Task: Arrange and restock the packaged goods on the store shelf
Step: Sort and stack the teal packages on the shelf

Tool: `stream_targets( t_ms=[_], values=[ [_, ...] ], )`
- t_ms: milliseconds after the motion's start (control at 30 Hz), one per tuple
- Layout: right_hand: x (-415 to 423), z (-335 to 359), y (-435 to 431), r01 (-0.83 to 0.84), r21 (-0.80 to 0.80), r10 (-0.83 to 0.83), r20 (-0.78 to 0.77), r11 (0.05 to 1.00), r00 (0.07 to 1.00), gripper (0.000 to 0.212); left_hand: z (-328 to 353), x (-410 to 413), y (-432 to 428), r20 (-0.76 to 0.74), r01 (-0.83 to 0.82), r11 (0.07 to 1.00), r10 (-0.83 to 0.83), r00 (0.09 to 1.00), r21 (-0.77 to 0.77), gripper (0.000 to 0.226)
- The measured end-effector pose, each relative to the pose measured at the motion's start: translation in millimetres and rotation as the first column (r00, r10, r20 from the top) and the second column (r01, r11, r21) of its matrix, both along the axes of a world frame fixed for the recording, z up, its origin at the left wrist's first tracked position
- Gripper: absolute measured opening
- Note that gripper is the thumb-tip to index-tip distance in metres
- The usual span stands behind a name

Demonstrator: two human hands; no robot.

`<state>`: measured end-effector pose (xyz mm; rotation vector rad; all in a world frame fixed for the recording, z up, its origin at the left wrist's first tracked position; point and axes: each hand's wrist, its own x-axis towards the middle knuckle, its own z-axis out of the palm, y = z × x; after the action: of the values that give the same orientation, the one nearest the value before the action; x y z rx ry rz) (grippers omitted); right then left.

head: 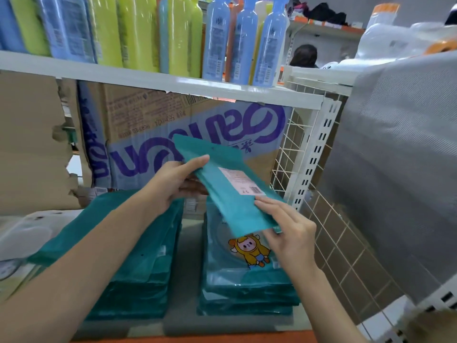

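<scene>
I hold one flat teal packet (223, 184), back side up with a pale label and barcode, tilted above the lower shelf. My left hand (173, 183) grips its upper left edge, thumb on top. My right hand (288, 227) pinches its lower right corner. Beneath it lie two stacks of the same teal packets: the right stack (247, 280) has a cartoon figure in yellow on its top packet, and the left stack (138, 268) is partly hidden by my left forearm.
A cardboard box with purple lettering (188, 129) stands at the back of the shelf. Blue and green bottles (183, 35) fill the upper shelf (158, 80). A white wire grid panel (294, 149) closes the right side, with grey fabric (400, 157) beyond. Torn cardboard (29, 139) stands at left.
</scene>
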<state>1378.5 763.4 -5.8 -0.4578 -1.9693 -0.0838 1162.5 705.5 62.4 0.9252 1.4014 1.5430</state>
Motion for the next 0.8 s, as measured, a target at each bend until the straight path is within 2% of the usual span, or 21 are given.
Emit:
stream_targets(
  t_ms=[67,167,233,333,400,467,567,667,733,800],
  values=[
    [-1,5,-4,0.017,-0.142,-0.032,-0.102,0.990,0.994,0.030,-1,2,-5,-0.169,0.063,0.998,-0.067,0.983,-0.024,0.052],
    [0,12,-6,0.014,-0.384,-0.119,-0.252,0.923,0.960,0.020,-10,-1,-9,-0.463,0.116,0.993,-0.091,0.882,0.025,0.069],
    [4,15,-6,-0.077,-0.495,-0.135,-0.379,0.865,0.916,0.021,-16,-9,-10,-0.538,0.088,0.995,-0.054,0.841,0.037,0.079],
    [9,23,-10,-0.362,-0.592,-0.114,-0.615,0.720,0.780,0.017,-25,-15,-10,-0.554,0.046,0.999,-0.047,0.831,-0.017,0.093],
    [7,24,-13,-0.536,-0.602,-0.129,-0.728,0.592,0.674,0.028,-29,-12,-9,-0.486,0.023,0.999,-0.031,0.874,-0.022,0.083],
    [3,25,-17,-0.657,-0.593,-0.164,-0.787,0.466,0.595,0.038,-31,-7,-9,-0.316,0.056,0.998,-0.051,0.947,0.008,0.060],
    [-6,26,-27,-0.751,-0.567,-0.170,-0.822,0.338,0.544,0.031,-34,2,-7,-0.014,0.161,0.981,-0.161,0.987,0.112,0.036],
    [-9,21,-33,-0.773,-0.572,-0.168,-0.820,0.276,0.547,0.023,-34,8,-4,0.157,0.094,0.971,-0.130,0.979,0.220,0.036],
    [-8,19,-36,-0.748,-0.604,-0.149,-0.795,0.274,0.588,0.023,-31,9,-2,0.174,0.046,0.965,-0.093,0.980,0.256,0.033],
    [-3,15,-36,-0.708,-0.641,-0.152,-0.763,0.296,0.628,0.038,-29,6,-1,0.156,0.006,0.966,-0.048,0.987,0.258,0.024]
  ],
)
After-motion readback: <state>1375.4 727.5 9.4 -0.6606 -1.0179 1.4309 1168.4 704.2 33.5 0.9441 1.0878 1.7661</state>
